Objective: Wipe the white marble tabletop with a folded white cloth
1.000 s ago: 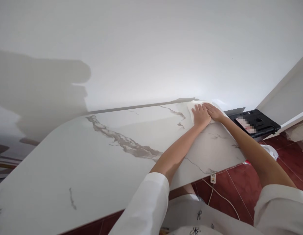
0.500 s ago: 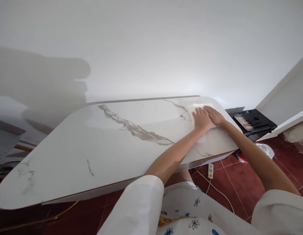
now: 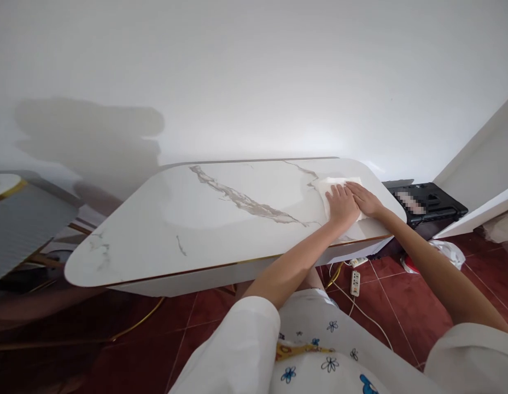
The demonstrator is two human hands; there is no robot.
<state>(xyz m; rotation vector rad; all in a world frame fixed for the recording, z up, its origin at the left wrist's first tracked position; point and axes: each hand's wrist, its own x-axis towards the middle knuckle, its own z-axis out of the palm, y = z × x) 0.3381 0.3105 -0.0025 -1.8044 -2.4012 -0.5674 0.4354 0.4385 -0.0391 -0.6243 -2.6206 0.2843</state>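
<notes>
A thin white cloth (image 3: 334,180) lies near the right end of a white marble-patterned tabletop (image 3: 155,210); whether it is fabric or paper I cannot tell. My left hand (image 3: 343,207) lies on the cloth, palm down, with its fingers apart and pointing away from me. Beside it my right hand (image 3: 366,200) rests flat, its fingers stretched out towards the left hand and touching or overlapping it. Both hands hide the middle of the cloth.
A white wall (image 3: 254,82) stands behind the table. To the right is a black case (image 3: 438,200); a white plastic bag (image 3: 450,253) is on the red tiled floor. A power strip (image 3: 355,283) with cables lies below. Another gold-edged table (image 3: 16,189) stands left.
The view has shifted, so the table's left end sits further right and the other table shows at the left. Both hands stay on the cloth, with little visible movement over the tabletop.
</notes>
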